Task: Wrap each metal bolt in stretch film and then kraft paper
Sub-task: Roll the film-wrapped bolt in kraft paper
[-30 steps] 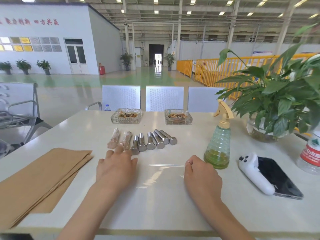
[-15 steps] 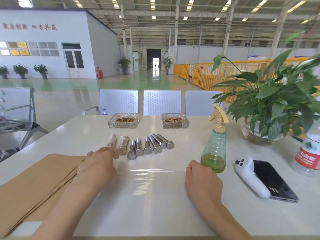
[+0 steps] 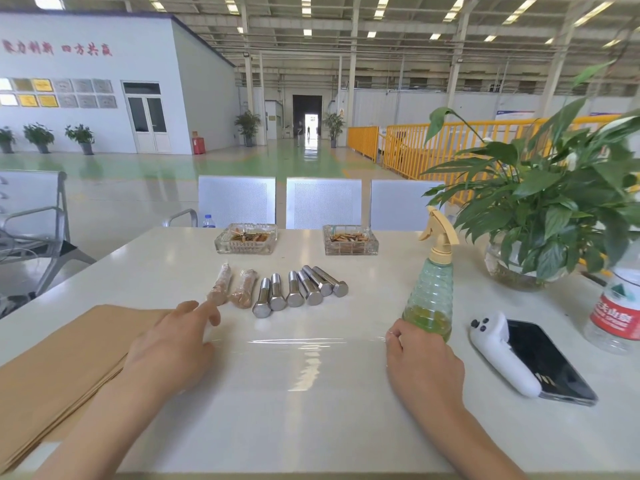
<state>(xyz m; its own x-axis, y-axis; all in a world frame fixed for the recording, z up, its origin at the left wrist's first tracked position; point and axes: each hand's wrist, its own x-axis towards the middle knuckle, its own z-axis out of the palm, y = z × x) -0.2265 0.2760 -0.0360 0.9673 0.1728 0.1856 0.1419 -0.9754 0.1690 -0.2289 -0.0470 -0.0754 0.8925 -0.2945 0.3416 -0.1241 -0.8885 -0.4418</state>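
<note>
Several bare metal bolts [image 3: 298, 292] lie in a row at the middle of the white table [image 3: 322, 438]. Left of them lie two bolts wrapped in brownish film [image 3: 230, 289]. A clear sheet of stretch film [image 3: 301, 368] is spread flat between my hands. My left hand [image 3: 173, 344] rests on the film's left edge with its index finger stretched toward the wrapped bolts. My right hand [image 3: 422, 362] has curled fingers that pinch the film's right edge. A stack of kraft paper [image 3: 59, 368] lies at the left, partly under my left wrist.
A green spray bottle [image 3: 431, 299] stands just beyond my right hand. A white controller [image 3: 498, 355], a phone [image 3: 547, 365] and a water bottle [image 3: 616, 313] lie to the right. A potted plant [image 3: 540, 216] and two glass ashtrays [image 3: 246, 239] stand at the back.
My left hand slid left from the table's middle to the film's left edge beside the kraft paper, and the film now lies wider. My right hand stayed in place.
</note>
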